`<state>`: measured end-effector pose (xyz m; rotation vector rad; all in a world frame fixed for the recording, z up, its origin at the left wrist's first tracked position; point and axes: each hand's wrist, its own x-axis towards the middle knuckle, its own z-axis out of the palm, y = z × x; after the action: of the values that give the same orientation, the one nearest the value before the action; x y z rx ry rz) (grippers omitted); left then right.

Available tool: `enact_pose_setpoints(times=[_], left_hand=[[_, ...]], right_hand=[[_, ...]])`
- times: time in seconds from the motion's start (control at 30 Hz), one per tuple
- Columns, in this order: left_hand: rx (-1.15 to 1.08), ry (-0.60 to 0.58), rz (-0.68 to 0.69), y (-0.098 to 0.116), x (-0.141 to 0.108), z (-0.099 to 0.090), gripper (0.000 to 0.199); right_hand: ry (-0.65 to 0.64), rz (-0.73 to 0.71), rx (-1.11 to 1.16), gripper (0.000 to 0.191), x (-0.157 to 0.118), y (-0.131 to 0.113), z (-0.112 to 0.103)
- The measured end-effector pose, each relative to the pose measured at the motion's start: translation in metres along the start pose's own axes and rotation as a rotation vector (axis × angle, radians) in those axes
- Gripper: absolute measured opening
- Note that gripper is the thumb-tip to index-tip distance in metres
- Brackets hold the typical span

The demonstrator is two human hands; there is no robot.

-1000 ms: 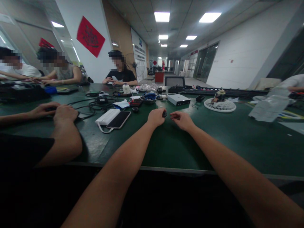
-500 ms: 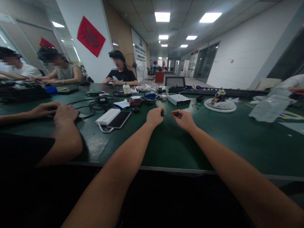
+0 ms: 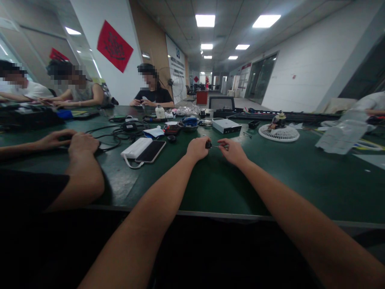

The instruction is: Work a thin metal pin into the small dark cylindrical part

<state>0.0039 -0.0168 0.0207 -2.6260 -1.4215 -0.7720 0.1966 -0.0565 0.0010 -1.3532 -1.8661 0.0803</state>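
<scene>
Head view: left hand [image 3: 197, 148] pinched shut on small black part [image 3: 208, 145]; right hand [image 3: 233, 152] fingertips closed on thin metal pin [image 3: 215, 146]. Part seems light, fiddly; pin likely bends, best gripped close to body.

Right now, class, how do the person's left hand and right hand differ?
The left hand bunches around a small black object, while the right hand pinches a thin metal shaft running from it. The left hand looks more closed than the right hand. Both reach over the green workbench.
</scene>
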Motion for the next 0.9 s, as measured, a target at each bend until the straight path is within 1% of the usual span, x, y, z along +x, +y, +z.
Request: enact_pose_setpoints(times=[0.1,0.2,0.33,0.47,0.67,0.9], left_hand=[[0.001,0.009,-0.009,-0.0001,0.0005,-0.0004,0.035],[0.002,0.008,-0.015,0.0004,0.0003,-0.0008,0.036],[-0.001,-0.002,-0.01,0.0013,-0.0004,-0.0009,0.035],[-0.009,-0.022,0.013,0.0026,-0.0009,-0.0011,0.035],[-0.02,-0.035,0.03,0.0061,-0.0019,-0.0024,0.037],[-0.025,-0.023,0.011,0.006,-0.0016,-0.004,0.038]], right_hand=[[-0.027,-0.002,-0.066,0.021,0.0003,-0.0016,-0.0011],[-0.061,-0.015,-0.121,0.02,-0.0003,-0.0038,-0.0022],[-0.073,-0.035,-0.161,0.018,-0.002,-0.0069,-0.004],[-0.056,-0.056,-0.181,0.02,-0.0032,-0.0092,-0.0061],[-0.008,-0.026,-0.211,0.02,-0.0019,-0.0071,-0.0068],[-0.01,-0.005,-0.222,0.019,-0.0001,-0.0043,-0.0066]])
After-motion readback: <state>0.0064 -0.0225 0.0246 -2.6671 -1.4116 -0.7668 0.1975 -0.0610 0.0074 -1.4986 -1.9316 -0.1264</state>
